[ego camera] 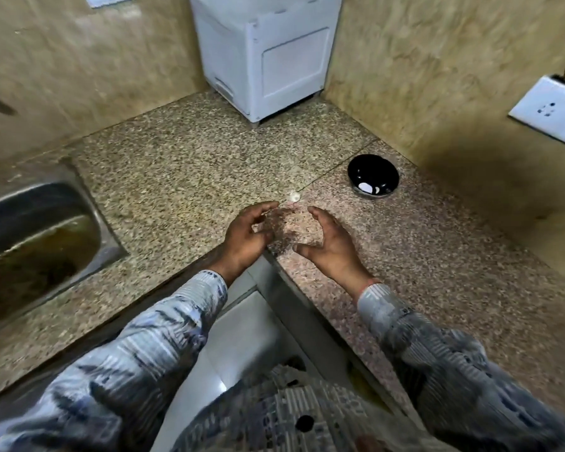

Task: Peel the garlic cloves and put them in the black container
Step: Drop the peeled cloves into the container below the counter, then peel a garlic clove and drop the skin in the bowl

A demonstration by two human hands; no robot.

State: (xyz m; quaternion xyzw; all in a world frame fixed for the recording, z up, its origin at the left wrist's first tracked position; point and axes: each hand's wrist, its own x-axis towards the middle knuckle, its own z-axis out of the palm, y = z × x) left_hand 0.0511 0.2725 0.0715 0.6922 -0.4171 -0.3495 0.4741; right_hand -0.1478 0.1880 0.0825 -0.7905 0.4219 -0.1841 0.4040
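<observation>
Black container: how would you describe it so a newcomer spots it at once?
From the white appliance in the back corner of the speckled counter, follow the right-hand wall toward the camera. The black container stands near that wall, beyond and right of the right hand. It is the only dark, glossy, round bowl there; the pale bit to its left is tiny and whitish.

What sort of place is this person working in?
Most likely a home kitchen: a speckled stone counter with a steel sink set into it on the left, a black bowl holding a few white pieces, and a wall socket on the right.
</observation>
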